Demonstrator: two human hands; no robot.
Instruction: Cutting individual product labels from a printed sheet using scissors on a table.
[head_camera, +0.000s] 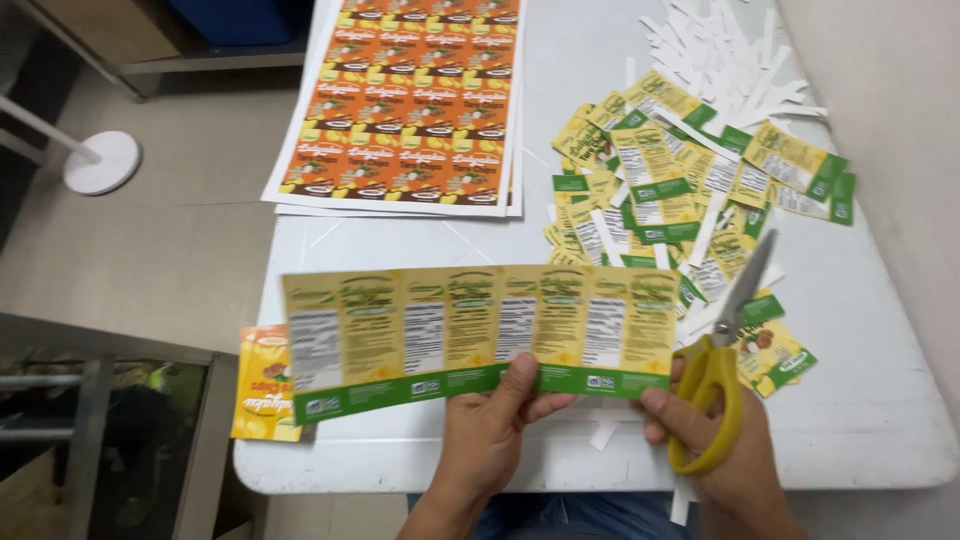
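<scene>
White tabletop (860, 400) is carrying everything: orange printed sheets (410, 100) are lying stacked at the far edge, and cut yellow-green labels (680, 180) are sitting heaped among white paper trimmings (720, 40) on the right. Above the near edge, a long yellow-green label strip (470, 335) is hanging level, the left hand (495, 420) pinching its lower green border. Just beside the strip's right end, the right hand (725, 440) is gripping yellow-handled scissors (720, 360), blades pointing away. An orange label (262, 385) is peeking out at the strip's left.

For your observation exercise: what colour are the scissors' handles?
Yellow; the scissors show best in the head view, held in the right hand.
</scene>
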